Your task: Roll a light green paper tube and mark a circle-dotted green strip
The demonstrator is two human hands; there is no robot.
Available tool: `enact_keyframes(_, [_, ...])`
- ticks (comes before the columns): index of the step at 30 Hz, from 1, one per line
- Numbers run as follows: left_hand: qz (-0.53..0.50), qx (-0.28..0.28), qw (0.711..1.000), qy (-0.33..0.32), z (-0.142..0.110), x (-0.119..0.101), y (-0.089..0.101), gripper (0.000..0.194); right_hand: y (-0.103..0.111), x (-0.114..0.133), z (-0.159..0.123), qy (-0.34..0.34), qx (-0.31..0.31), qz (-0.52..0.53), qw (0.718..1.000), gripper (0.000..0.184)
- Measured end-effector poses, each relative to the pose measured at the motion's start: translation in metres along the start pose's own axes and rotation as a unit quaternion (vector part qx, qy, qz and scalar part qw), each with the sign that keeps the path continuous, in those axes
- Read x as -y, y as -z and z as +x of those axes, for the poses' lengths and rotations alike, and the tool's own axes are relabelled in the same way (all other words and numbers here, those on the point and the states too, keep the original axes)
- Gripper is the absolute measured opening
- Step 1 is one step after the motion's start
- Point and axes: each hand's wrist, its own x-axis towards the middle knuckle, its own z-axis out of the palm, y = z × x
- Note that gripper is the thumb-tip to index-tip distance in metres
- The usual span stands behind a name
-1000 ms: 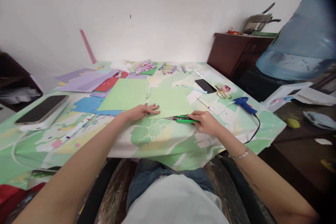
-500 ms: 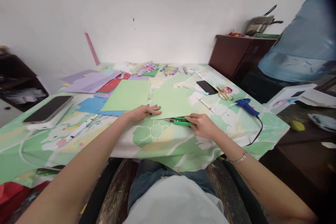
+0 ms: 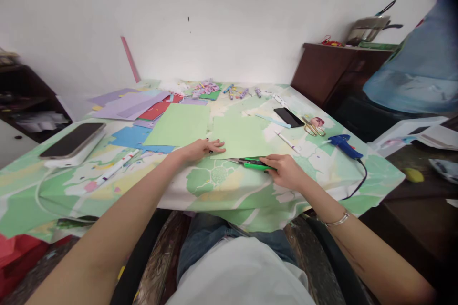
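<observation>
My left hand (image 3: 203, 149) lies flat with its fingers stretched over the left edge of a light green paper sheet (image 3: 239, 136), pressing it to the table. My right hand (image 3: 284, 169) is closed around green-handled thread snips (image 3: 255, 164) at the sheet's near edge. Their metal blades point left toward my left hand, along that edge. I cannot tell whether the blades are around the paper or just beside it. Another light green sheet (image 3: 181, 124) is just left of the first, partly over blue paper (image 3: 130, 137).
Purple sheets (image 3: 123, 107) and red paper (image 3: 159, 108) lie at the back left. A phone (image 3: 73, 140) rests on a white box at left. On the right are a white marker (image 3: 286, 140), a black phone (image 3: 288, 116), gold scissors (image 3: 313, 127) and a corded blue glue gun (image 3: 344, 146).
The view has swung slightly, so everything sits a little farther right. My left hand stays on the sheet, and my right hand keeps the snips at its near edge.
</observation>
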Motion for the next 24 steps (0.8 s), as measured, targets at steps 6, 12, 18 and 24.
enact_keyframes(6, [0.012, -0.006, 1.000, -0.007, 0.000, 0.000, 0.000, 0.038, -0.007, 0.015, 0.014, 0.000, 0.003, -0.014, 1.000, 0.035])
enact_keyframes(12, [0.015, 0.000, 1.000, -0.004, 0.001, 0.001, 0.001, 0.037, -0.007, 0.024, 0.018, -0.007, 0.020, -0.023, 1.000, 0.034])
enact_keyframes(18, [0.024, -0.008, 1.000, 0.004, -0.001, 0.000, 0.000, 0.037, -0.005, 0.021, 0.012, -0.014, 0.016, -0.021, 1.000, 0.034])
enact_keyframes(24, [0.020, -0.013, 1.000, -0.004, 0.000, 0.003, -0.002, 0.037, -0.008, 0.031, 0.020, -0.007, 0.031, -0.033, 0.999, 0.034])
